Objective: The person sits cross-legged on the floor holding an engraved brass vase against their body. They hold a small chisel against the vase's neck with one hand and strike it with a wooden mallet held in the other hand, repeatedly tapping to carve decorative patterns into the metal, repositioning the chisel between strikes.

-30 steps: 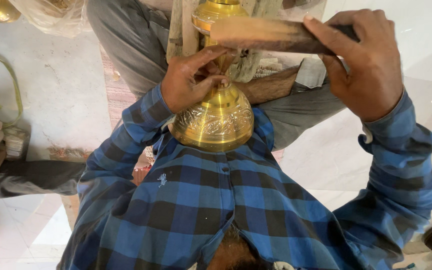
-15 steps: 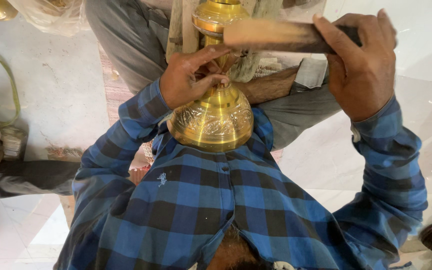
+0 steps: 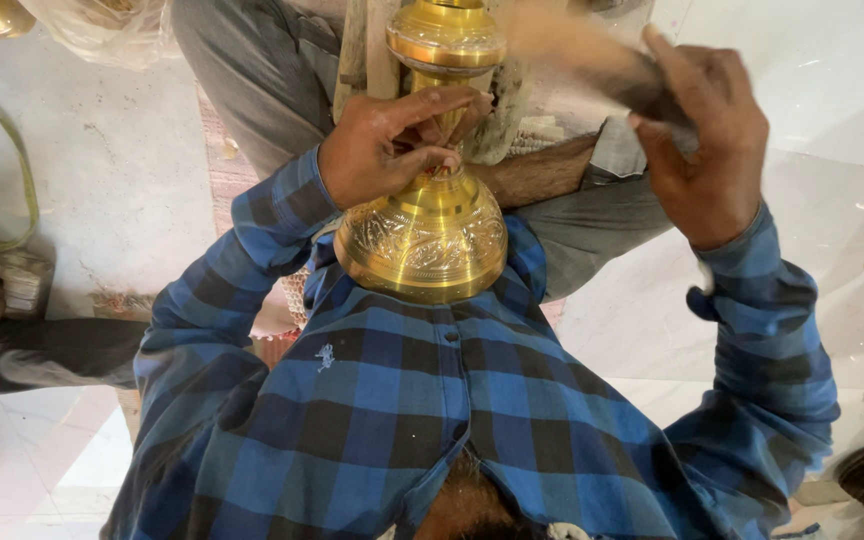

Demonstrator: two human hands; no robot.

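The brass lamp stand (image 3: 422, 225) sits at centre, its engraved bell base pressed against the blue checked shirt (image 3: 472, 420), its upper collar far toward the top edge. The left hand (image 3: 392, 140) clenches around the narrow stem. The right hand (image 3: 702, 150), far right, grips a blurred wooden block (image 3: 582, 55) beside the collar. Pale marble floor (image 3: 112, 180) lies open to the left and right. Grey trousers (image 3: 252, 70) cross the far side.
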